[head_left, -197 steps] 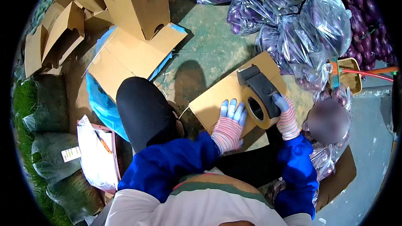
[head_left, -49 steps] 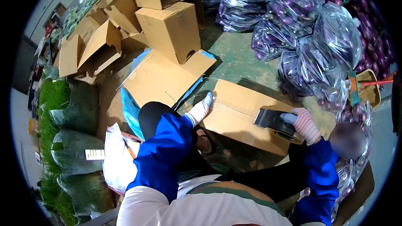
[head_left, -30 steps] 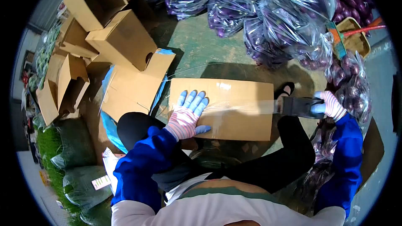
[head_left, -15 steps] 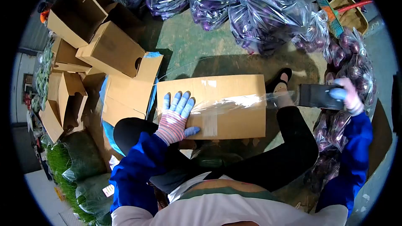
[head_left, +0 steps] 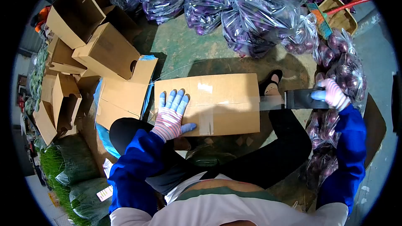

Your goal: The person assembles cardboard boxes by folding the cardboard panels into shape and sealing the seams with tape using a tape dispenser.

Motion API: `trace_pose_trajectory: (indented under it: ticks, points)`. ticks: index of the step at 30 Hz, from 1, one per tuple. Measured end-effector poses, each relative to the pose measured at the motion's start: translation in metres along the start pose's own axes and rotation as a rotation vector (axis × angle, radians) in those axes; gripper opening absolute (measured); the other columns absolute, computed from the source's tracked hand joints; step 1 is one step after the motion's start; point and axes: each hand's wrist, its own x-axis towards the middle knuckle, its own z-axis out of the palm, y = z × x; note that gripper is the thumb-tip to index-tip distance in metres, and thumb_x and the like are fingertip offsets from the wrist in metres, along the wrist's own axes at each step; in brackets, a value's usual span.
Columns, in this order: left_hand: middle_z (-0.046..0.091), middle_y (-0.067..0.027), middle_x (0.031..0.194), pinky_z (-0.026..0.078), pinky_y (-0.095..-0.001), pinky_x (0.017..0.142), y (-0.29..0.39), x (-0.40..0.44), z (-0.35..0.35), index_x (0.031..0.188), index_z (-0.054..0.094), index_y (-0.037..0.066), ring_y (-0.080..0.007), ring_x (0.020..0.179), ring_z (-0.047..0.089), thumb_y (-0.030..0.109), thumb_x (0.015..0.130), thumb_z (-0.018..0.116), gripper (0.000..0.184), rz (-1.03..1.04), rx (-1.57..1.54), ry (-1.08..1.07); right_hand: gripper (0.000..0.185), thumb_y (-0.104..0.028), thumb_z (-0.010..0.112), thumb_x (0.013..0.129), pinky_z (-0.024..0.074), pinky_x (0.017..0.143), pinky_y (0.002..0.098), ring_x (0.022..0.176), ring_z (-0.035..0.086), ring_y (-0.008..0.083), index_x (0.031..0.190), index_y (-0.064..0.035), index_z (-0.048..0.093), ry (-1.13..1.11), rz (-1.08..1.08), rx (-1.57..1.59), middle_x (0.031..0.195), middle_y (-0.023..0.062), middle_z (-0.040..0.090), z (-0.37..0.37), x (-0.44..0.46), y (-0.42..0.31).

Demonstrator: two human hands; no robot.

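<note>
A brown cardboard box (head_left: pixel 234 119) lies between my legs, with a strip of clear packing tape (head_left: pixel 271 103) running along its top seam and out past its right end. My left hand (head_left: pixel 171 113), in a striped glove with blue fingertips, rests flat on the left part of the box with fingers spread. Off to the right, my right hand (head_left: pixel 333 94) grips a dark tape dispenser (head_left: pixel 307 98). The tape stretches between the dispenser and the box. What the right fingers do beneath the dispenser is hidden.
Open cardboard boxes (head_left: pixel 106 50) are piled at the left, beside a flattened carton (head_left: pixel 121 98). Clear bags of purple produce (head_left: pixel 268 12) line the back and right. A brush (head_left: pixel 322 21) and a tan dustpan (head_left: pixel 341 10) lie far right. Bagged greens (head_left: pixel 75 159) stand lower left.
My right hand and the tape dispenser have shifted slightly left, nearer the box. The tape over the seam now looks flatter and less shiny. My left hand stays on the box.
</note>
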Motion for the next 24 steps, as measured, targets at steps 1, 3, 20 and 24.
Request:
trace_pose_trajectory:
  ticks: [1, 3, 20, 24]
  points:
    - [0.03, -0.0204, 0.139, 0.008, -0.0565, 0.107, -0.002, -0.002, 0.0, 0.132, 0.035, 0.003, -0.0408, 0.13, 0.024, 0.058, 0.068, 0.061, 0.088, 0.035, 0.012, 0.003, 0.046, -0.042, 0.07, 0.064, 0.0448, 0.058, 0.0365, 0.056, 0.057, 0.0282, 0.072, 0.0024, 0.063, -0.031, 0.06, -0.072, 0.061, 0.0185, 0.059, 0.009, 0.005, -0.002]
    - [0.031, -0.0191, 0.139, 0.008, -0.057, 0.106, -0.007, -0.003, -0.001, 0.132, 0.036, 0.005, -0.0412, 0.13, 0.024, 0.058, 0.068, 0.06, 0.086, 0.078, 0.023, 0.012, 0.047, -0.046, 0.069, 0.065, 0.0467, 0.061, 0.0389, 0.061, 0.059, 0.0335, 0.073, 0.0003, 0.064, 0.033, -0.018, -0.111, 0.065, 0.0204, 0.06, 0.043, 0.022, 0.023]
    - [0.039, -0.0165, 0.134, 0.022, -0.046, 0.107, 0.101, 0.132, 0.007, 0.126, 0.043, 0.0, -0.0313, 0.123, 0.037, 0.053, 0.076, 0.056, 0.073, 0.756, -0.261, 0.055, 0.051, -0.056, 0.061, 0.069, 0.0479, 0.07, 0.0393, 0.075, 0.061, 0.0332, 0.08, -0.007, 0.068, -0.034, 0.025, -0.217, 0.074, 0.0161, 0.063, 0.098, 0.071, -0.044]
    - [0.064, -0.0133, 0.096, 0.034, -0.0399, 0.094, 0.156, 0.171, -0.007, 0.091, 0.067, 0.003, -0.0264, 0.101, 0.055, 0.047, 0.081, 0.047, 0.049, 0.756, 0.111, -0.382, 0.05, -0.056, 0.061, 0.069, 0.0478, 0.072, 0.0391, 0.078, 0.061, 0.0336, 0.08, -0.0077, 0.069, -0.04, 0.019, -0.178, 0.076, 0.0171, 0.063, 0.105, 0.076, -0.043]
